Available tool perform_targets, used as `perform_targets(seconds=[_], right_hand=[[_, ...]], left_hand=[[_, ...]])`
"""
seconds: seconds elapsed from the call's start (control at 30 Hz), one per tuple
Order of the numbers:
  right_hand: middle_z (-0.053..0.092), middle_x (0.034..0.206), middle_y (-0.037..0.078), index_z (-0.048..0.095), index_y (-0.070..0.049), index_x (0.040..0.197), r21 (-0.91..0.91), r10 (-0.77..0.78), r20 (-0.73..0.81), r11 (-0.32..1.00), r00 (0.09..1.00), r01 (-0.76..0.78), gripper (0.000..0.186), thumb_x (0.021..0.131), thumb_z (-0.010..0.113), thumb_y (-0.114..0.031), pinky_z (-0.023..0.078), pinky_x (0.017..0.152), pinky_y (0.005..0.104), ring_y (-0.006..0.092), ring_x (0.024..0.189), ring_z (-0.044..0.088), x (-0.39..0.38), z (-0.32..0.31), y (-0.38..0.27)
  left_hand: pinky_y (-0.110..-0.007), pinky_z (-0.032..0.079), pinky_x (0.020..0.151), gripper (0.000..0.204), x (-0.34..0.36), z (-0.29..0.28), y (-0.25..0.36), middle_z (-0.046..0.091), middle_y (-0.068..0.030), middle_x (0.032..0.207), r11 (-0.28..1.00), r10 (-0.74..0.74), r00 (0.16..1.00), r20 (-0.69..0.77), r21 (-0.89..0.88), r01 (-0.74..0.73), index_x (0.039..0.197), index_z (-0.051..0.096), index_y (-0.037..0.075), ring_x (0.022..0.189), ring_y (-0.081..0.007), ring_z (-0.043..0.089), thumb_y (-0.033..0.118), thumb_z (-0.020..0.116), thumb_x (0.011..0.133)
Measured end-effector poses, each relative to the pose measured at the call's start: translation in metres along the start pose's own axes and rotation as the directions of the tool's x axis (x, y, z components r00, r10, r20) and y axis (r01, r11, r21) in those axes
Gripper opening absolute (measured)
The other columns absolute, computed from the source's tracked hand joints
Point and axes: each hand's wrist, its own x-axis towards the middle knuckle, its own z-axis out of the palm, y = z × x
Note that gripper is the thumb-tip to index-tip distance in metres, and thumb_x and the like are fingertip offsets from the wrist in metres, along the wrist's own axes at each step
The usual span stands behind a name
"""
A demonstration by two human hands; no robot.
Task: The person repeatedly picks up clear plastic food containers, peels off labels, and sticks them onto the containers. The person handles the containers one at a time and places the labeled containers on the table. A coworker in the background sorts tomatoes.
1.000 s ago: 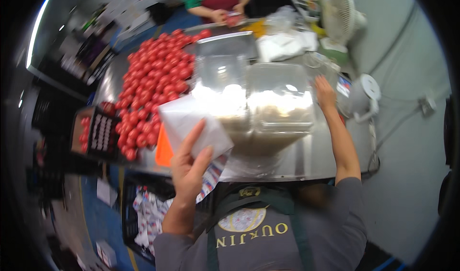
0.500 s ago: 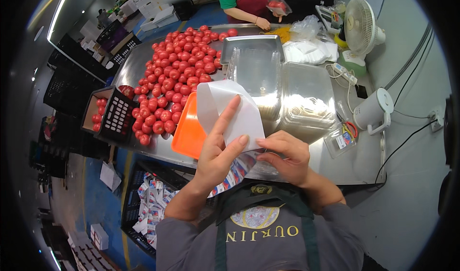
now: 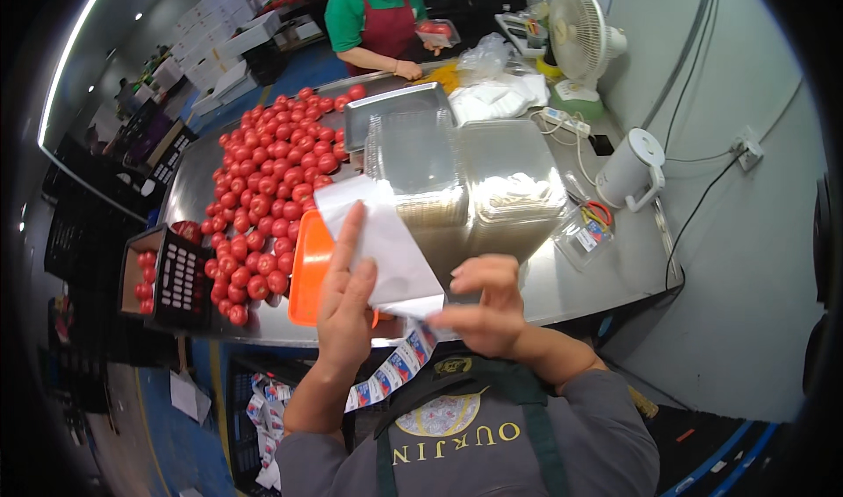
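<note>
My left hand [image 3: 344, 308] holds a white paper sheet [image 3: 386, 251], forefinger stretched over its face and thumb beside it. From the sheet's lower edge a strip of printed labels [image 3: 399, 365], blue, red and white, runs down to the left. My right hand [image 3: 492, 308] is at the sheet's lower right corner, thumb and fingers spread apart; one fingertip meets or nearly meets that corner. Beneath the sheet lies an orange tray [image 3: 307, 273]. Two stacks of clear plastic containers, a left stack [image 3: 417, 159] and a right stack [image 3: 514, 168], stand beyond my hands.
Many tomatoes [image 3: 263, 181] cover the table's left part, beside a black crate [image 3: 180, 277]. A metal tray [image 3: 395, 106], fan [image 3: 578, 40], white kettle [image 3: 630, 168] and scissors [image 3: 597, 214] are around. Across the table, a co-worker [image 3: 378, 23] holds a tomato pack [image 3: 436, 32].
My right hand has opened, its fingers spreading from a pinch at the sheet's corner. The sheet has tilted, and more of the label strip shows. The whole view has shifted.
</note>
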Motion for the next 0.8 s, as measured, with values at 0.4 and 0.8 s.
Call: perform_targets(seconds=[0.4, 0.8], right_hand=[[0.061, 0.083, 0.007, 0.053, 0.001, 0.095, 0.282, 0.806, 0.271, 0.456, 0.526, -0.844, 0.02, 0.078, 0.065, -0.001, 0.049, 0.069, 0.0226, 0.0124, 0.073, 0.062, 0.073, -0.102, 0.157], [0.056, 0.094, 0.008, 0.05, 0.0, 0.103, -0.295, 0.718, 0.244, 0.695, 0.652, -0.655, 0.042, 0.071, 0.075, -0.01, 0.047, 0.078, 0.0286, 0.0163, 0.086, 0.057, 0.055, -0.074, 0.161]], left_hand=[[-0.03, 0.033, 0.099, 0.07, 0.006, -0.015, -0.003, 0.036, -0.0163, 0.136, 0.946, 0.216, 0.976, -0.015, 0.25, -0.205, 0.141, 0.018, -0.003, 0.119, -0.019, 0.042, -0.005, 0.049, 0.078], [-0.03, 0.033, 0.099, 0.071, 0.002, -0.019, -0.019, 0.03, -0.0155, 0.14, 0.931, 0.163, 0.985, -0.048, 0.338, -0.137, 0.142, 0.015, -0.001, 0.12, -0.0194, 0.041, -0.006, 0.048, 0.079]])
